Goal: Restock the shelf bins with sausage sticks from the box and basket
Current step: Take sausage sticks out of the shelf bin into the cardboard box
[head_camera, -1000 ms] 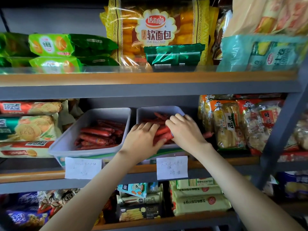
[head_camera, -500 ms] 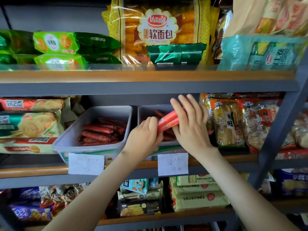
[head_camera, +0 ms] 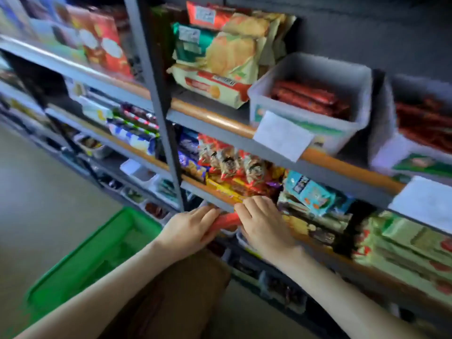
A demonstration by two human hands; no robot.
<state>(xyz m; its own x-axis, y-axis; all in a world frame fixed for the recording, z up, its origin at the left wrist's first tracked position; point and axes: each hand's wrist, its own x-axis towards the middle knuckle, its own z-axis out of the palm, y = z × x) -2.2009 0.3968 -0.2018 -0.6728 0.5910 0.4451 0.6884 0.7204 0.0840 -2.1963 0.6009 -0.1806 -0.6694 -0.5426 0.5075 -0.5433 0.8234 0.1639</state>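
Observation:
Both my hands hold a bunch of red sausage sticks (head_camera: 226,220) low in front of the shelving. My left hand (head_camera: 189,228) grips one end and my right hand (head_camera: 263,221) covers the other. Up on the shelf stand two pale bins: the left bin (head_camera: 310,69) holds dark red sausage sticks (head_camera: 310,99), and the right bin (head_camera: 384,143) holds more red sticks (head_camera: 425,121). A green basket (head_camera: 80,255) sits on the floor at the lower left. The brown cardboard box (head_camera: 181,297) lies below my forearms. The picture is blurred.
White paper labels (head_camera: 281,135) hang on the shelf edge under the bins. Biscuit packs (head_camera: 220,67) sit left of the bins. Snack bags (head_camera: 232,165) fill the lower shelf. A grey upright post (head_camera: 156,94) divides the shelving. Beige floor (head_camera: 36,192) lies at the left.
My view swung down and left. Both hands came away from the right bin and dropped to below the lower shelf, still holding red sausage sticks. The basket and box came into view.

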